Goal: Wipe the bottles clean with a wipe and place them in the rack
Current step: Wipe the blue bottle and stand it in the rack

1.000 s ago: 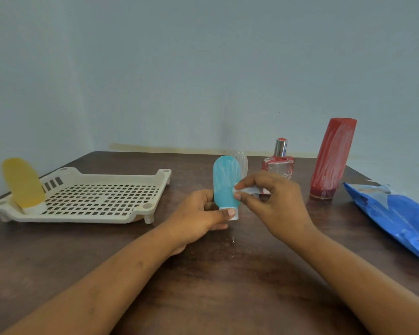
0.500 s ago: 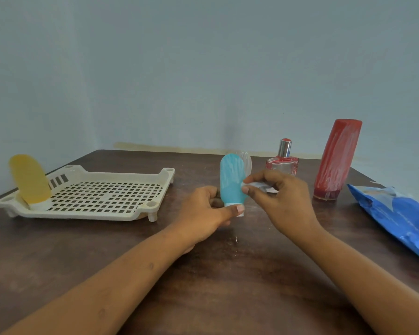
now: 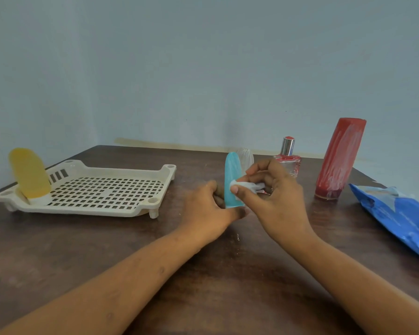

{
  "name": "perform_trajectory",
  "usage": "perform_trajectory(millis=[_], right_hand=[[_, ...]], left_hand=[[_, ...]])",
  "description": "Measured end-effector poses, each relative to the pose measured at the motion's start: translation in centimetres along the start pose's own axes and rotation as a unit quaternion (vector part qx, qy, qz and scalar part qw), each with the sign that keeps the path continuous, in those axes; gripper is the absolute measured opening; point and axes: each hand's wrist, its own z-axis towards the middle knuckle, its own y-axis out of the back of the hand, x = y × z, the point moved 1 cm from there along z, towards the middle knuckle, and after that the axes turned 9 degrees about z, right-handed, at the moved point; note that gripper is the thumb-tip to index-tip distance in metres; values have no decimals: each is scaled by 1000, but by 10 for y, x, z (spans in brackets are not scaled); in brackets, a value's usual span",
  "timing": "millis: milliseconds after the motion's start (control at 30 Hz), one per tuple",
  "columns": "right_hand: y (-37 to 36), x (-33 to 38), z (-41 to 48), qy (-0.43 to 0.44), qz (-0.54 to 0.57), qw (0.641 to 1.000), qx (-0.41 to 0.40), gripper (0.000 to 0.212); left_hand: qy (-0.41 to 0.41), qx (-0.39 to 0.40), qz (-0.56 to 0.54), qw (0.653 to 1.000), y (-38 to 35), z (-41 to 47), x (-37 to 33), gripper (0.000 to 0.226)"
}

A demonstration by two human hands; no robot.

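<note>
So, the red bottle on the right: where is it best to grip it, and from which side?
Probably round the middle of the red bottle, coming from the near side. It stands on end with straight, round walls, the perfume bottle stands at its left and the blue packet lies at its right.

A dark brown wood-grain worktop (image 3: pixel 107 250) fills the lower half of the view, with a few small white specks (image 3: pixel 237 236) near its middle. A crumpled blue plastic packet (image 3: pixel 397 221) lies at its right edge (the print is too blurred to read). Behind stands a pale blue wall (image 3: pixel 203 68), with a beige strip (image 3: pixel 179 144) along the worktop's far edge.
</note>
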Motion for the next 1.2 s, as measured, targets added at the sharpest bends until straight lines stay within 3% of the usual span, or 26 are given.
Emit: perform_trajectory(millis=[267,500,667,767,1000,1200], right_hand=[[9,-13,8,-45,-3,999,-23,11],[11,-17,9,-88,12,996,-29,11],[2,-3,3,-20,5,1000,-8,15],[-3,0,-1,33,-61,997,30,14],[-1,-1,-1,156,-204,959,118,11],[7,1,7,175,-206,959,81,11]], left_hand=[[3,-6,-16,1000,-3,1,2,40],[-7,0,-14,1000,-2,0,0,42],[5,-8,2,1000,-1,2,2,40],[5,-16,12,1000,-1,2,2,36],[1,-10,10,1000,-1,2,3,32],[-2,25,16,1000,-3,1,0,38]])
